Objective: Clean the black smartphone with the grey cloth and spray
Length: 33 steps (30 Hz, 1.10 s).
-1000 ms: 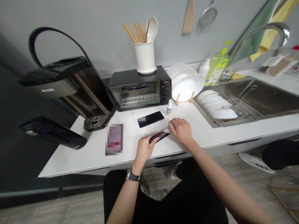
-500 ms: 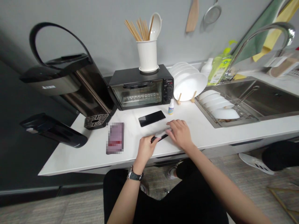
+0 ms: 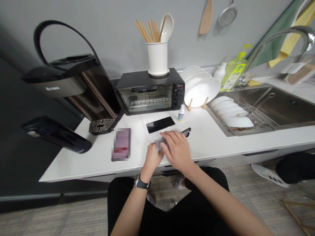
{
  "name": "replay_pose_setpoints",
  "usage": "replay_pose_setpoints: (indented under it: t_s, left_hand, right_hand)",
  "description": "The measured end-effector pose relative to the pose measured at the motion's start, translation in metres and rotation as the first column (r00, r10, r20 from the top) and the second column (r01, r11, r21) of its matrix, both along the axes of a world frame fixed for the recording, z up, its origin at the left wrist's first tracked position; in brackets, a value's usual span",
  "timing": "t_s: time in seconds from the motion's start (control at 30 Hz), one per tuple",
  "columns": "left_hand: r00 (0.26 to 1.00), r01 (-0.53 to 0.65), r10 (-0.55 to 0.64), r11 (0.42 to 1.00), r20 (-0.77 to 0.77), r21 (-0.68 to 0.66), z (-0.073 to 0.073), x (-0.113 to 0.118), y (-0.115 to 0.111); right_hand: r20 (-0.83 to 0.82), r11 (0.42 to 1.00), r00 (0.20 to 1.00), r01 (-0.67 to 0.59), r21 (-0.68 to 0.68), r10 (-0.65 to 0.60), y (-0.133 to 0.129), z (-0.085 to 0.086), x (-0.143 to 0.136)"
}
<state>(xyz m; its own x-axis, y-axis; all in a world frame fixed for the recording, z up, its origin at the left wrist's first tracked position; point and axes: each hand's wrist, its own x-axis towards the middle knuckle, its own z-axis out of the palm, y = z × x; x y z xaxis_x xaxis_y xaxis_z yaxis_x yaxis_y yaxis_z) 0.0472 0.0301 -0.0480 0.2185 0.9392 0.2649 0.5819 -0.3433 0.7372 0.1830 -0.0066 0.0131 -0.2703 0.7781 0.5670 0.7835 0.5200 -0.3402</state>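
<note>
A black phone-like slab (image 3: 187,132) juts out to the right from beneath my right hand; the rest of it is covered. My left hand (image 3: 153,156) is closed around its near left end, with a wristwatch (image 3: 142,183) on that wrist. Bunched between both hands is a small grey cloth (image 3: 158,145), which my right hand (image 3: 179,150) presses onto the slab with its fingers over the top. Just beyond them, another black phone (image 3: 160,125) lies flat on the white counter (image 3: 98,167). Behind that stands a small white bottle (image 3: 181,113) with a blue and yellow label.
A purple, pixelated item (image 3: 122,144) lies left, near a dark flask (image 3: 57,134) and a tall dispenser (image 3: 81,88). At the back are a toaster oven (image 3: 150,91) and racked plates (image 3: 201,91). The sink (image 3: 283,105) is right. Another person's shoe (image 3: 269,174) shows below.
My right hand has slid left along the slab with the cloth, toward my left hand, baring the slab's right end. My left hand has stayed nearly in place.
</note>
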Motion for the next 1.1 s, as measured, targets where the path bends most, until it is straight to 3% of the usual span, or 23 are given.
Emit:
replay_pose_setpoints:
  t_s: [0.1,0.2,0.33,0.4,0.5,0.63,0.73,0.83,0.9,1.0,1.1]
  left_hand:
    - [1.000,-0.014,0.014,1.000,-0.007,-0.001,0.002,-0.001,-0.004]
    - [1.000,-0.008,0.008,1.000,-0.023,-0.010,0.006,-0.001,-0.005]
    - [0.999,0.047,-0.047,0.999,0.021,-0.022,0.014,0.004,-0.004]
    - [0.997,0.060,-0.059,0.998,0.058,-0.013,0.016,0.007,-0.003]
    - [0.998,0.040,-0.040,0.999,0.039,-0.004,0.011,0.006,-0.002]
    - [1.000,0.020,-0.019,1.000,0.004,-0.012,0.002,-0.002,-0.003]
    - [1.000,0.026,-0.026,1.000,-0.011,-0.015,0.004,-0.004,-0.005]
    - [0.999,0.040,-0.040,0.999,0.007,-0.024,0.011,0.001,-0.006]
    - [0.998,0.052,-0.052,0.999,0.036,-0.015,0.014,0.004,-0.006]
    - [0.999,0.037,-0.037,0.999,-0.004,0.020,0.009,0.004,-0.003]
    - [0.998,0.003,0.000,0.999,-0.069,0.046,-0.001,-0.001,-0.001]
  right_hand:
    - [0.113,1.000,0.993,-0.024,0.008,0.023,0.017,0.003,0.005]
    - [0.269,0.998,0.961,-0.066,0.005,0.062,0.034,-0.009,0.024]
    - [0.257,0.988,0.954,0.150,0.046,-0.157,0.056,-0.020,0.075]
    - [0.218,0.966,0.942,0.248,0.067,-0.257,0.060,-0.019,0.084]
    - [0.159,0.974,0.962,0.214,0.077,-0.224,0.046,-0.019,0.052]
    - [0.192,0.999,0.981,0.024,0.047,-0.033,0.020,-0.021,-0.004]
    - [0.248,0.998,0.969,-0.035,0.048,0.022,0.028,-0.022,0.016]
    - [0.234,0.992,0.964,0.121,0.035,-0.126,0.051,-0.020,0.066]
    - [0.180,0.970,0.953,0.239,0.047,-0.243,0.059,-0.018,0.081]
    - [0.087,0.972,0.969,0.226,0.065,-0.231,0.049,-0.016,0.051]
    - [0.080,1.000,0.997,0.008,0.021,-0.010,0.023,-0.020,0.000]
